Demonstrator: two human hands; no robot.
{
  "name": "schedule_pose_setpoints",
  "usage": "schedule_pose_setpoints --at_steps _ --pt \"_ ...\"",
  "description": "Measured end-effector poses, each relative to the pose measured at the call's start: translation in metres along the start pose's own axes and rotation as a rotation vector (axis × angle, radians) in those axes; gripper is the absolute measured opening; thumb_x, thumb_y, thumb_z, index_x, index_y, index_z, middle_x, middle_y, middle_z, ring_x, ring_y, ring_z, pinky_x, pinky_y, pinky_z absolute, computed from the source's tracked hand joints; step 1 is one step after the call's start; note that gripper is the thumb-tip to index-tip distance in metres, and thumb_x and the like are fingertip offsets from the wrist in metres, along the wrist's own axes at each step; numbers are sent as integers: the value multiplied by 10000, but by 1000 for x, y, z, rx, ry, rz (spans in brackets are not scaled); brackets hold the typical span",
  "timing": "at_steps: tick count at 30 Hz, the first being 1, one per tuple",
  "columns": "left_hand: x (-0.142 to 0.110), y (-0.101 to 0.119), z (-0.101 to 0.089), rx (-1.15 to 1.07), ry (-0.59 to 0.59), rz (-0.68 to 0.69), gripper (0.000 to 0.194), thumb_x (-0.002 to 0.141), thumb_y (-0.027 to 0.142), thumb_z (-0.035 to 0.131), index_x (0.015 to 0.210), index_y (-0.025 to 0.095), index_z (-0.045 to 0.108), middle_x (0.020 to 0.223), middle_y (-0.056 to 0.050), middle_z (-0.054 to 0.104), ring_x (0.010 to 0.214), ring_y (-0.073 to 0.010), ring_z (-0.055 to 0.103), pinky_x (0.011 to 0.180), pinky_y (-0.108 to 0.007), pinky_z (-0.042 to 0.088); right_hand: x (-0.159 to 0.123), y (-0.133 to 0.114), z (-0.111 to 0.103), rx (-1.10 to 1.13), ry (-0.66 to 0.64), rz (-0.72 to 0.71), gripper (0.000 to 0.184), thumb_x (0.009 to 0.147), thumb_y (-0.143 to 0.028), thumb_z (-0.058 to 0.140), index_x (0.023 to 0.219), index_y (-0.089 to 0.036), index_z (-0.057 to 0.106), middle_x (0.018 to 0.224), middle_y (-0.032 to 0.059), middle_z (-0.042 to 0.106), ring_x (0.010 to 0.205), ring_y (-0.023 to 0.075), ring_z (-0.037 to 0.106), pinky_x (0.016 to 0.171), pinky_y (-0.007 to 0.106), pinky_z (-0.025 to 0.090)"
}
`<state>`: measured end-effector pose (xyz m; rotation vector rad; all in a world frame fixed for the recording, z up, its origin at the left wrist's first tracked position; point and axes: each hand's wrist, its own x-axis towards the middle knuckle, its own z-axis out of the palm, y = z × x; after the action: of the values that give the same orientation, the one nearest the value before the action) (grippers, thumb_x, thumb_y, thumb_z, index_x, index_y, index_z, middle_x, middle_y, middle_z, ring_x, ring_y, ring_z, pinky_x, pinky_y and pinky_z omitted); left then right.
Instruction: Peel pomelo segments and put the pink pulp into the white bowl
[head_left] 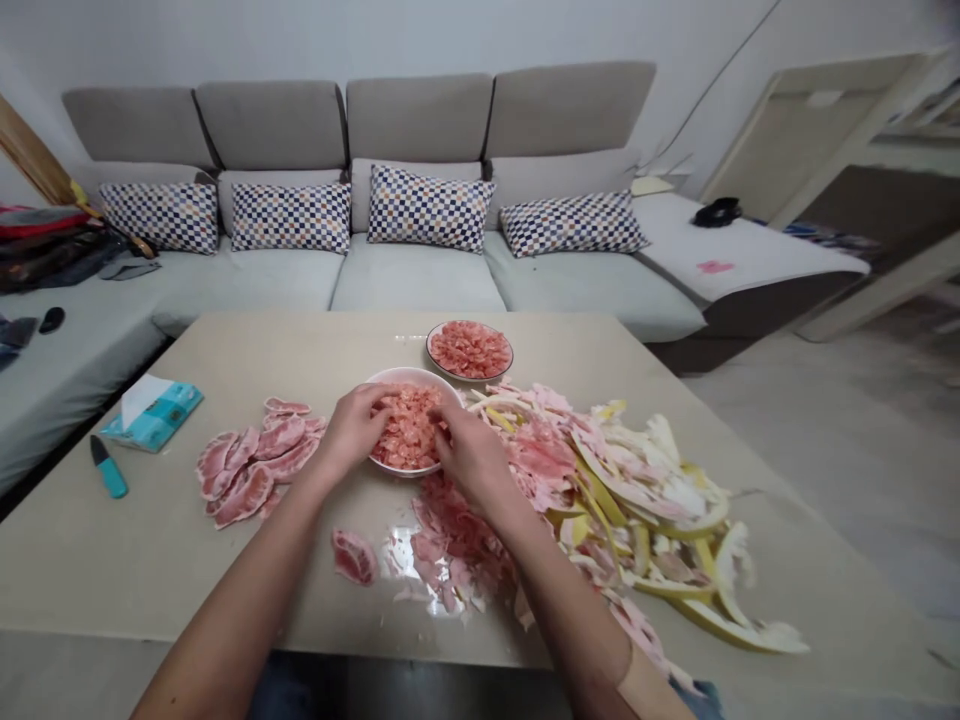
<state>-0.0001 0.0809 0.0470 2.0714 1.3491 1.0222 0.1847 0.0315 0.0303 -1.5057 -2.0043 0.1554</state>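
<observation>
A white bowl (406,375) of loose pink pomelo pulp (410,425) stands on the table between my hands. My left hand (358,428) reaches over the bowl's left side, its bent fingers apart above the pulp. From the right comes my right hand (471,455), fingers curved over the pulp and slightly apart; their undersides are hidden. I see nothing clearly held in either hand. Left of the bowl lies a pile of pomelo segments (255,462) in their skins. One single segment (353,557) lies nearer to me. Pink membrane scraps (454,545) lie below my right hand.
Behind the bowl stands a dark-rimmed plate (470,351) heaped with pulp. Pomelo peels (660,520) cover the table's right side. At the left are a tissue pack (156,418) and a knife (109,468) with a teal handle. A sofa (416,275) stands beyond the table (247,350).
</observation>
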Motion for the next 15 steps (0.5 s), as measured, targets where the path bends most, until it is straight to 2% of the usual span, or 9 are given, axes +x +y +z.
schedule_pose_setpoints --at_steps 3,7,11,14,15 --pt "-1 -8 3 -6 68 -3 244 824 101 541 943 216 719 1068 -54 715 1032 -188 634 955 -322 462 10 11 -2 37 52 -32 319 822 -50 476 1047 -185 658 1069 102 687 946 222 625 818 325 470" --pt "-32 -20 -7 -8 139 -87 217 878 214 501 965 200 699 974 -61 700 867 -187 646 815 -318 501 -1 18 -3 48 81 -9 336 819 -13 435 1023 -154 661 1012 120 680 914 231 614 801 341 475" --pt "-73 -27 -14 -30 28 -145 211 869 228 505 944 187 699 936 -67 709 843 -200 649 776 -319 499 -11 15 1 43 -11 -75 368 790 14 483 1042 -172 677 1026 98 683 963 220 600 843 328 460" --pt "-103 -30 -10 -64 -99 -137 197 836 230 555 947 200 714 970 -67 713 845 -198 655 787 -308 504 -3 8 14 14 -99 -128 274 845 -84 566 1070 -183 686 1071 100 666 970 210 605 851 327 463" --pt "-112 -32 -8 -75 -135 -128 198 805 220 592 956 209 720 1010 -70 711 917 -209 650 830 -309 497 4 7 20 -2 -115 -128 239 853 -127 601 1070 -178 685 1088 103 656 976 211 606 857 333 469"
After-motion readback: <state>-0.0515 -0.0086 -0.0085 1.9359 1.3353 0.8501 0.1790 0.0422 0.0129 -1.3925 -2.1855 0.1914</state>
